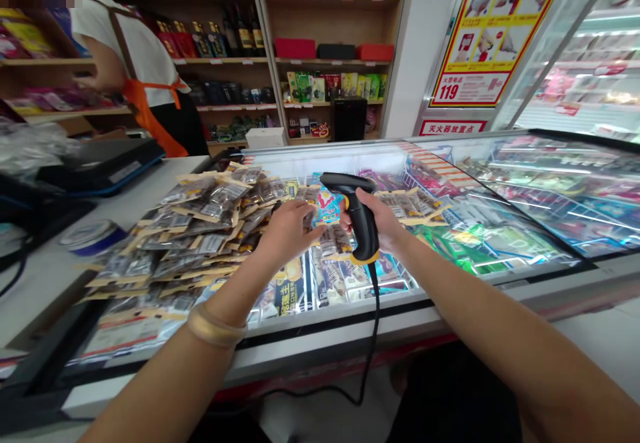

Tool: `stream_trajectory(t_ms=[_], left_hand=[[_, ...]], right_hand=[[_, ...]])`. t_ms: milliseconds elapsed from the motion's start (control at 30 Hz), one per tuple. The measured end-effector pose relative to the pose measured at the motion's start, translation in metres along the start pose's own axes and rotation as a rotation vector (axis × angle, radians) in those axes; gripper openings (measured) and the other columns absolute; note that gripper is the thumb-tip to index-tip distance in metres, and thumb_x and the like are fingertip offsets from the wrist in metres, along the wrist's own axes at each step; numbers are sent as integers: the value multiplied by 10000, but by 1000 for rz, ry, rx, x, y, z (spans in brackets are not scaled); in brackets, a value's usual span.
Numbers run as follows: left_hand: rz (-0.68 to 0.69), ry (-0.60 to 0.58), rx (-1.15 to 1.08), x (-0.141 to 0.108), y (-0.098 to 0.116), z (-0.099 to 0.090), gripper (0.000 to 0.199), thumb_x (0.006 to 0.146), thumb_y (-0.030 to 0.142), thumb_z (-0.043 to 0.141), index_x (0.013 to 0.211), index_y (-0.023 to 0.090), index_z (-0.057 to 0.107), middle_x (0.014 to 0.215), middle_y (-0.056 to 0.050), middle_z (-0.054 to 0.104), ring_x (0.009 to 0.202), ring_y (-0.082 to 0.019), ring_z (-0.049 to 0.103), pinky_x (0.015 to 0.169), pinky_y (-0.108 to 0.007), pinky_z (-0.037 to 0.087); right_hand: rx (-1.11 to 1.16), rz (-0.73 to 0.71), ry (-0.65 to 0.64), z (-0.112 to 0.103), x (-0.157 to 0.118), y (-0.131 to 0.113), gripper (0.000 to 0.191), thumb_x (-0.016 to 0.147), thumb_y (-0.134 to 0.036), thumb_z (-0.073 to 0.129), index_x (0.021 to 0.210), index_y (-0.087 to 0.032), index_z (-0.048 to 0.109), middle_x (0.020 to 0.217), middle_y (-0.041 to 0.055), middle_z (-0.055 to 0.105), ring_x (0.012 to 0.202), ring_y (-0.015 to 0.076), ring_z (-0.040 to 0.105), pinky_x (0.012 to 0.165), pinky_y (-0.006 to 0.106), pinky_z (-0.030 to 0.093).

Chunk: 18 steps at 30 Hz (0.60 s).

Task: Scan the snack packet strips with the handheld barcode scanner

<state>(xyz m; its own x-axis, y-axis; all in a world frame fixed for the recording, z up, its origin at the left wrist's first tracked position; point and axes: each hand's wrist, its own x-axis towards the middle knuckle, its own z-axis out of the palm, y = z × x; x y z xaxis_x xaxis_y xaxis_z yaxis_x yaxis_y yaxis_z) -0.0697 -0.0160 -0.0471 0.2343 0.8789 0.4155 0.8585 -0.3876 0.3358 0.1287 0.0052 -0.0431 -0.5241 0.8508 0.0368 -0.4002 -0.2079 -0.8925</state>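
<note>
In my right hand (379,220) is a black and yellow barcode scanner (364,230), held upright by its handle with its head pointing left. My left hand (287,230) is just left of it over the freezer, fingers stretched forward and thumb apart. Left of that hand lies a big heap of clear-fronted packets (215,206) with tan edges, on the freezer's glass top. A few similar packets (413,204) lie to the right, behind the scanner. A small bright blue and red packet (329,204) shows between my hands, partly covered by the scanner and my right fingers.
The scanner's cable (373,336) hangs down over the freezer's front edge (340,340). On the left counter stand a blue and white tape roll (93,236) and a black device (105,163). Behind, a person in an orange apron (150,113) stands by shelves (225,62).
</note>
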Motion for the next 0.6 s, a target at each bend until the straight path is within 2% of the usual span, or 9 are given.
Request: stream_trajectory(t_ms=[100,200,333,400,500,600], left_hand=[[35,0,51,-5,3,3,392,820,457,623,1096,193,712,1269,-162,647,1218,-347,562,1082,-512,386],[95,-109,114,-9,10,5,491,783,539,669,1136,199,696,1345,-153,614,1342,-375,461,1172,-562,229],[39,-230,171,-9,14,10,705,653,605,771,1201,181,642,1502,-166,471,1441,-409,317,1206,-577,118],[9,-245,158,-8,13,11,761,611,590,810,1212,168,613,1516,-181,444,1457,-415,281,1212,-577,99],[-11,-197,56,-9,13,11,851,513,512,888,1208,152,553,1429,-208,510,1451,-422,287,1213,-588,103],[-31,-82,-135,-11,16,8,811,497,377,906,1168,166,502,1304,-184,577,1349,-394,446,1172,-590,252]], right_hand=[[2,12,13,-6,-2,8,462,728,-629,678,759,-171,631,562,-7,543,534,127,497,515,251,411],[6,9,35,-13,-8,9,455,717,-617,693,747,-166,639,573,-6,545,542,126,505,530,254,421],[11,-9,53,-14,-12,6,440,724,-609,693,748,-172,644,578,-6,543,545,126,496,534,252,422],[10,-13,49,-12,-13,5,437,748,-614,671,753,-178,641,581,-6,539,546,126,490,535,252,422],[10,-30,45,-11,-14,3,431,766,-614,652,756,-183,637,585,-5,532,551,131,489,540,259,427],[18,-71,37,-11,-16,0,429,740,-608,673,759,-181,642,590,0,531,562,139,491,544,270,432]])
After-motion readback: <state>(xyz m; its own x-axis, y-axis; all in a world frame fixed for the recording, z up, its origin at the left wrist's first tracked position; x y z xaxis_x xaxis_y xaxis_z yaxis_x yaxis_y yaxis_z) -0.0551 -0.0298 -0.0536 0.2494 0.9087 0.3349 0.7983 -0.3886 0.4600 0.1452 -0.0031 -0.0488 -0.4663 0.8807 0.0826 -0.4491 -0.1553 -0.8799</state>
